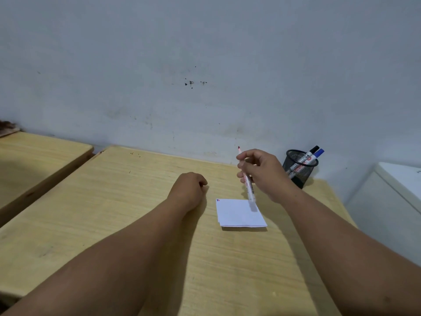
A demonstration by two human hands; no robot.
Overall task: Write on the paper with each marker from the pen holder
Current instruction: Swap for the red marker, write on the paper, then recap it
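Observation:
A small white paper (239, 213) lies on the wooden desk (136, 201), with short red and blue strokes at its top left corner. My right hand (262, 174) hovers above the paper's far edge, holding a red marker (247, 181) that is uncapped, red tip up and rear end down near the paper. Left of the paper, my left hand (189, 185) rests on the desk as a closed fist; whether it hides anything is unclear. A black mesh pen holder (299, 167) at the desk's back right holds a black marker (308, 155) and a blue marker (316, 154).
A blue-grey wall (205, 76) runs right behind the desk. A second wooden desk (34, 160) stands to the left across a narrow gap. A white cabinet-like unit (391, 201) sits beyond the desk's right edge.

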